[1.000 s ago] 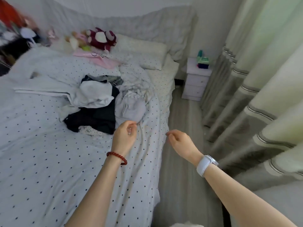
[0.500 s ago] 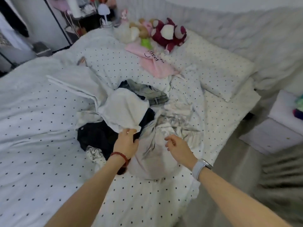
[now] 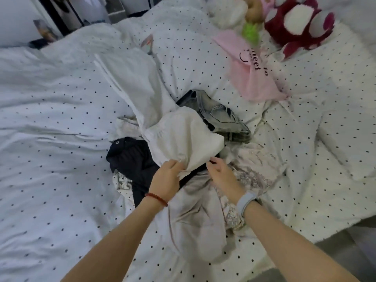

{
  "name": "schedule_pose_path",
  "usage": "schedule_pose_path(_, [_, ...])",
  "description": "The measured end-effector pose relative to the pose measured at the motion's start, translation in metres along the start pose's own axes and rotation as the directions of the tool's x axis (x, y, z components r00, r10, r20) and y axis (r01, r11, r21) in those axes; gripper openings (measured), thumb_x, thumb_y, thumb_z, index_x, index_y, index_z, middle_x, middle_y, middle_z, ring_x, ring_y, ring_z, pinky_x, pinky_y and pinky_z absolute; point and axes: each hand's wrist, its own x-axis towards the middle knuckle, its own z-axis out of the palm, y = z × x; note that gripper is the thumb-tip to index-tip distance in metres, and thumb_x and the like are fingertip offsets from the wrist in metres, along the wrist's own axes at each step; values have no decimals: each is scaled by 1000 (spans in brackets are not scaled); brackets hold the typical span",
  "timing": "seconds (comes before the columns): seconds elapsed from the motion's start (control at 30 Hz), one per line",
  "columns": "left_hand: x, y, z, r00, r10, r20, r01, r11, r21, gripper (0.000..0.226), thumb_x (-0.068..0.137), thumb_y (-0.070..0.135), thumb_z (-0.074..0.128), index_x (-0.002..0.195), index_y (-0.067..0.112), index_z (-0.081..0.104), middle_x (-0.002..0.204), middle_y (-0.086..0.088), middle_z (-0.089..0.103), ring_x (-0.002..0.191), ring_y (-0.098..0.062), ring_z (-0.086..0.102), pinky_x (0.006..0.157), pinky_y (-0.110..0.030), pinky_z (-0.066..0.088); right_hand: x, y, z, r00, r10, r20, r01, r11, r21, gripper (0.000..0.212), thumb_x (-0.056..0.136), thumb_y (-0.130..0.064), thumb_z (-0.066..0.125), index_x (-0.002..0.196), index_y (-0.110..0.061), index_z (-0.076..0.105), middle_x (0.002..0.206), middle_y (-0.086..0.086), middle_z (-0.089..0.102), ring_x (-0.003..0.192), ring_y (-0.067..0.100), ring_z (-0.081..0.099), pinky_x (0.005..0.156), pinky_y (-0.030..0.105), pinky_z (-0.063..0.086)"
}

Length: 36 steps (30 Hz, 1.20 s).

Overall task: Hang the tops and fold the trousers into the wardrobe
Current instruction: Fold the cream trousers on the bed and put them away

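Note:
A heap of clothes lies in the middle of the dotted bed. On top is a white garment point(image 3: 179, 137); my left hand point(image 3: 166, 180) grips its near edge. My right hand point(image 3: 222, 178) reaches the same edge from the right, fingertips at the cloth, and whether it holds the cloth is hidden. Under it lie a black garment point(image 3: 130, 159), faded grey jeans point(image 3: 221, 117), a pale grey garment point(image 3: 195, 216) and a patterned light piece point(image 3: 252, 174). A long white garment point(image 3: 132, 78) stretches away to the upper left.
A pink cloth with dark lettering point(image 3: 250, 72) and plush toys, one dark red point(image 3: 299, 23), sit at the head of the bed. A dark rack point(image 3: 61, 19) stands beyond the bed at top left. The floor point(image 3: 345, 247) shows at bottom right.
The view has swung from the bedside and curtains down onto the heap. Both hands have moved forward onto the clothes, and the left hand has taken hold of the white garment's edge.

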Motion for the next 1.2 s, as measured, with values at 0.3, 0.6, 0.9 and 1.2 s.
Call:
schedule_pose_path(0.3, [-94,-19,-52,954,98,284,-137,983,119,41,68,-11,55,96,18,66,95,1,65,82,-21,59,54,-23,44,-14,-15,80,999,40,14,-33,942,-333,48,89,-7,53,135,-7,40,126,12,53,117,30,50,81,23,37])
schedule_pose_path(0.6, [-171,-72,-55,601,-516,610,630,776,37,31,92,35,54,119,21,59,130,5,51,119,-14,49,98,-23,36,-87,47,71,971,184,154,22,570,-821,41,96,-41,36,74,-15,59,80,5,62,89,26,61,72,29,43])
schedule_pose_path(0.9, [-112,-76,4,302,-735,607,819,-126,-559,83,85,50,58,149,17,14,144,-6,39,123,-26,46,102,-38,40,-27,28,97,959,90,268,-38,980,-193,54,87,-46,56,134,-24,40,129,-8,52,114,12,51,100,27,40])
schedule_pose_path(1.2, [-65,-47,-86,681,-672,291,584,260,-769,30,86,45,54,101,19,60,108,-8,59,104,-24,56,101,-42,42,-65,-40,84,971,-237,-18,232,963,-138,19,97,-19,46,111,-8,55,84,-5,55,86,15,53,67,20,41])
